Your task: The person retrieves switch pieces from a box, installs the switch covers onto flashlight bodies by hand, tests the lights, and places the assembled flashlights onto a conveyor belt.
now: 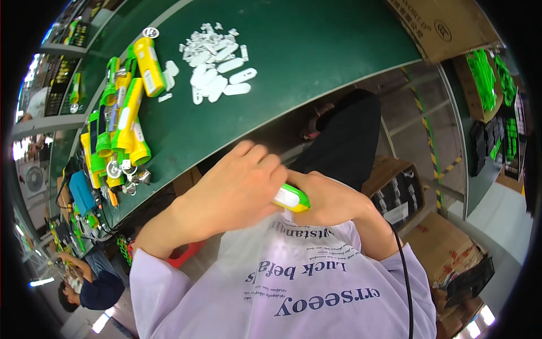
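In front of my chest, my left hand [240, 183] is closed around a green and yellow flashlight [298, 200]. Only one end of it shows, with a white oval piece on its side; the rest is covered by the hands. My right hand [330, 200] is closed against the same flashlight from the other side, its fingertips mostly hidden. On the green table at left lies a heap of similar flashlights [129, 113], yellow and green. A pile of small white plastic parts [209, 82], some of them oval covers, lies farther back on the green tabletop [293, 45].
Reflector parts [135, 179] and a blue box [82, 192] are near the table's left end. A cardboard carton [446, 28] sits at the far right corner. Other cartons [395, 195] stand below at right. Another person [101, 288] works at lower left.
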The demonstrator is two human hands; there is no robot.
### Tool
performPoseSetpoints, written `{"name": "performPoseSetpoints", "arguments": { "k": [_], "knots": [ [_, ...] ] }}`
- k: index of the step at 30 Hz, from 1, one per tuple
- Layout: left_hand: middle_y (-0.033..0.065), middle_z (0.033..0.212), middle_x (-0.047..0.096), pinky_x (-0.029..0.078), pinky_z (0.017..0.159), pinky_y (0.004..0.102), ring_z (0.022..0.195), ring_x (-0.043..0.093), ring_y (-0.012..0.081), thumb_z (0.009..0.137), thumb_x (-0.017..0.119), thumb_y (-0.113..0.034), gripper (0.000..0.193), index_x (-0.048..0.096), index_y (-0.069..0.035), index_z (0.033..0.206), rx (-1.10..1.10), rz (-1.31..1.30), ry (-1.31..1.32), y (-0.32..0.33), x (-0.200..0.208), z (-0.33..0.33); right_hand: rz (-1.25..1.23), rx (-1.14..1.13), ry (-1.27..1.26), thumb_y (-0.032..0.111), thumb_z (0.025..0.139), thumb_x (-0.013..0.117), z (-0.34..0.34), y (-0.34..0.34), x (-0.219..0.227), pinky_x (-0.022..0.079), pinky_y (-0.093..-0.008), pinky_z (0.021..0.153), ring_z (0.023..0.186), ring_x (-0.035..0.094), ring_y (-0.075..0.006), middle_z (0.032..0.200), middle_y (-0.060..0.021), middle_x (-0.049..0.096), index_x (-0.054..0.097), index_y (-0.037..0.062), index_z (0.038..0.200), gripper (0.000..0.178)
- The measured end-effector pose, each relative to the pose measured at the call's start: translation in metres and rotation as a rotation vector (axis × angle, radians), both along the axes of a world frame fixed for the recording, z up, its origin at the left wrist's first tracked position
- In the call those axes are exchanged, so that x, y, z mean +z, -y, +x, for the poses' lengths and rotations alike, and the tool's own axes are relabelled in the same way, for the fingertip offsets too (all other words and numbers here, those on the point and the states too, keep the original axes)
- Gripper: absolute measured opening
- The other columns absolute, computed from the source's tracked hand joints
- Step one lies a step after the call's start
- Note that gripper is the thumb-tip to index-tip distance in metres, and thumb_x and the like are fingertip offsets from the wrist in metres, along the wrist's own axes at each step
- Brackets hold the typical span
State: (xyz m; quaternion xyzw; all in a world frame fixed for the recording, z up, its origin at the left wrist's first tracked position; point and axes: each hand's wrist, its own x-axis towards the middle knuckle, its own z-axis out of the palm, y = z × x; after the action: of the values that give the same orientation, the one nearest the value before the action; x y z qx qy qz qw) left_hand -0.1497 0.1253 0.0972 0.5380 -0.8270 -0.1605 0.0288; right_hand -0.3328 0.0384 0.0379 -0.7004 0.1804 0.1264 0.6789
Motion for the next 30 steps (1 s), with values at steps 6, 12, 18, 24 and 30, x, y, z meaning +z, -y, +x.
{"name": "performPoseSetpoints", "arguments": {
  "k": [6,12,18,24,30],
  "knots": [
    [0.0104,0.083,0.061,0.046,0.065,0.038,0.073,0.059,0.0268,0.074,0.078,-0.035,0.046,0.061,0.0,0.096,0.354,-0.271,-0.056,-0.019,-0.004,0.002,-0.839,-0.563,0.537,0.013,0.075,0.066,0.003,0.014,0.007,0.05,-0.035,0.062,0.075,0.065,-0.0277,0.08,-0.0167,0.066,0.065,0.0,0.088,0.018],
    [0.0125,0.094,0.068,0.052,0.072,0.0373,0.078,0.064,0.0271,0.072,0.081,-0.031,0.059,0.063,0.005,0.116,0.496,-0.546,-0.18,-0.026,-0.01,-0.034,-0.688,-1.017,0.886,0.014,0.094,0.044,0.012,0.022,0.02,0.041,-0.0302,0.052,0.053,0.055,-0.0213,0.061,-0.0149,0.061,0.06,-0.0051,0.062,0.041],
    [0.0153,0.099,0.069,0.053,0.071,0.0373,0.082,0.066,0.029,0.073,0.08,-0.021,0.049,0.065,0.006,0.111,0.409,-0.648,-0.327,-0.025,-0.021,-0.035,-0.681,-0.971,0.689,0.014,0.096,0.043,0.017,0.023,0.03,0.04,-0.0302,0.05,0.051,0.054,-0.0197,0.058,-0.0141,0.06,0.06,-0.0046,0.06,0.044],
    [0.0175,0.099,0.068,0.053,0.068,0.0369,0.08,0.066,0.0304,0.073,0.078,-0.013,0.042,0.065,0.01,0.106,0.434,-0.792,-0.308,-0.021,-0.024,-0.041,-1.186,-1.038,0.907,0.008,0.082,0.058,0.032,0.034,0.035,0.047,-0.0348,0.059,0.059,0.057,-0.0229,0.066,-0.0097,0.063,0.066,0.0003,0.067,0.02],
    [0.0196,0.093,0.068,0.052,0.063,0.0329,0.074,0.066,0.0277,0.08,0.074,-0.014,0.035,0.064,0.012,0.101,0.405,-0.881,-0.218,-0.016,-0.022,-0.044,-1.373,-0.752,0.944,0.01,0.072,0.068,0.036,0.024,0.039,0.036,-0.0337,0.053,0.054,0.049,-0.0205,0.06,-0.001,0.052,0.057,0.0059,0.058,0.018]
  ]
}}
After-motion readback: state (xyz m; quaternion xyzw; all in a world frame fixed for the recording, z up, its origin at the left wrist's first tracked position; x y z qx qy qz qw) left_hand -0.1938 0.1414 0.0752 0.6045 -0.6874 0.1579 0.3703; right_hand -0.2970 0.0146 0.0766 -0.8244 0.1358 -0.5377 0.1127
